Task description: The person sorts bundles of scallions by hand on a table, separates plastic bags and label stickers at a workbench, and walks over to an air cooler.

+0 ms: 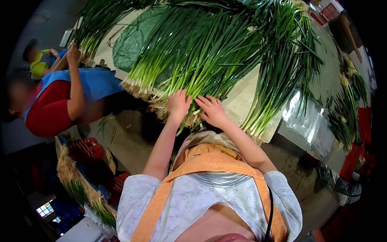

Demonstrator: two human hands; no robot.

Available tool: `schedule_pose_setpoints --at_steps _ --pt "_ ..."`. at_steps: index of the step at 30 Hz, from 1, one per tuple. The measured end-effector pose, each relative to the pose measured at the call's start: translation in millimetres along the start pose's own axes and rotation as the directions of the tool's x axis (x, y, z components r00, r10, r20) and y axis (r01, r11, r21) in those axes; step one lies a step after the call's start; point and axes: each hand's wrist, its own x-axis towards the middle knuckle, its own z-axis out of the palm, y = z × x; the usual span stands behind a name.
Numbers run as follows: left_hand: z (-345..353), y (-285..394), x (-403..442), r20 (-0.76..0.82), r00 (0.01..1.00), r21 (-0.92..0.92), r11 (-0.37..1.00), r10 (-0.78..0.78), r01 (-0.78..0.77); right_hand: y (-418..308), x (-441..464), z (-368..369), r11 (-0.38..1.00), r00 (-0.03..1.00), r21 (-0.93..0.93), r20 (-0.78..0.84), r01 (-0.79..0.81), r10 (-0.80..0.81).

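A large spread of green onions (197,60) lies across the table, roots toward me and green tops away. My left hand (178,105) rests on the white stems near the roots, its fingers bent around some of them. Just to its right, my right hand (213,111) touches the same stems with its fingers spread. Under and between both hands are the pale root ends. To the right, a separate bunch of green onions (268,97) hangs its roots near the table edge. What lies beneath my left palm is hidden.
Green plastic sheeting (128,46) lies under the onions. Clear plastic bags (304,121) are at the right, with more onions (346,105) beyond. A co-worker (64,94) in a blue apron handles onions at the left; another person (38,60) is behind. A crate of onions (76,179) stands lower left.
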Motion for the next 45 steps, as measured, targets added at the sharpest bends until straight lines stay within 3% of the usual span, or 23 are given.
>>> schedule_pose_setpoints --at_steps 1,3,7,10,11,13,14,16,17,20,24,25,27,30,33,36,39,42,45 --pt "5.9 0.7 5.4 0.009 1.000 0.037 0.999 0.001 -0.001 0.1 2.3 7.2 1.000 0.995 -0.015 -0.094 0.017 -0.018" --pt "18.1 5.8 12.3 0.017 0.999 0.090 0.995 -0.039 0.037 4.0 3.3 15.7 0.998 0.997 0.011 -0.059 0.057 -0.056" --pt "26.3 0.8 17.1 0.076 0.995 -0.083 0.994 -0.059 0.065 -4.8 1.1 9.0 0.987 0.985 0.113 -0.143 0.113 -0.097" --pt "22.8 -2.3 20.4 0.057 0.992 -0.177 0.977 -0.109 0.118 -17.6 -3.7 3.2 0.932 0.985 0.319 -0.063 0.171 -0.160" --pt "20.0 -4.2 22.4 0.108 0.972 -0.342 0.910 -0.211 0.235 -17.6 -5.8 6.7 0.907 0.971 0.392 0.109 0.155 -0.213" --pt "2.0 0.0 30.1 0.257 0.894 -0.609 0.657 -0.368 0.445 -28.0 -13.7 -0.3 0.904 0.919 0.387 0.260 0.181 -0.295" --pt "4.4 -0.7 31.9 0.187 0.927 -0.594 0.714 -0.326 0.371 -32.1 -16.5 -2.9 0.901 0.882 0.387 0.333 0.195 -0.334" --pt "6.7 -0.2 36.9 0.048 0.972 -0.541 0.812 -0.228 0.217 -31.6 -16.1 -2.4 0.917 0.915 0.375 0.304 0.140 -0.264" --pt "7.8 0.7 40.2 0.227 0.953 -0.526 0.798 -0.202 0.295 -29.1 -13.7 -1.4 0.926 0.933 0.369 0.298 0.083 -0.203" --pt "46.7 -0.6 34.9 0.013 1.000 -0.196 0.980 -0.016 0.018 -20.0 -8.0 -7.3 0.936 0.974 0.352 0.205 0.014 -0.092" --pt "42.2 4.2 38.6 0.147 0.987 -0.225 0.970 -0.061 0.093 -5.1 -10.1 -7.4 0.904 0.993 0.420 0.114 -0.077 0.031" --pt "30.2 7.3 41.5 0.172 0.973 -0.304 0.931 -0.153 0.200 -2.8 -10.4 -7.6 0.885 0.997 0.460 0.055 -0.066 0.045" --pt "-2.3 11.8 45.3 0.249 0.913 -0.443 0.801 -0.322 0.403 -1.9 -12.5 -13.5 0.807 0.981 0.560 0.062 -0.188 0.185" --pt "-59.8 8.9 46.1 0.221 0.919 -0.767 0.524 -0.327 0.371 -1.2 -16.2 -19.8 0.697 0.937 0.650 0.068 -0.302 0.343" --pt "-77.9 18.0 40.3 0.181 0.928 -0.891 0.345 -0.325 0.295 8.6 -16.9 -5.2 0.584 0.902 0.736 0.086 -0.343 0.422" --pt "-73.2 35.3 21.3 0.514 0.816 -0.782 0.245 -0.263 0.572 10.6 -13.9 6.8 0.231 0.859 0.920 0.173 -0.316 0.482" --pt "-35.4 46.8 -9.8 0.576 0.781 -0.772 0.156 -0.242 0.617 -2.1 -3.8 -6.7 -0.033 0.794 0.956 0.260 -0.290 0.549" --pt "-25.4 62.1 -30.0 0.614 0.775 -0.787 -0.050 -0.148 0.615 0.5 -3.7 5.9 -0.169 0.767 0.953 0.304 -0.253 0.565" --pt "-22.8 64.1 -41.7 0.607 0.792 -0.795 -0.065 -0.066 0.603 -0.6 -4.4 3.9 -0.334 0.751 0.892 0.440 -0.303 0.493"
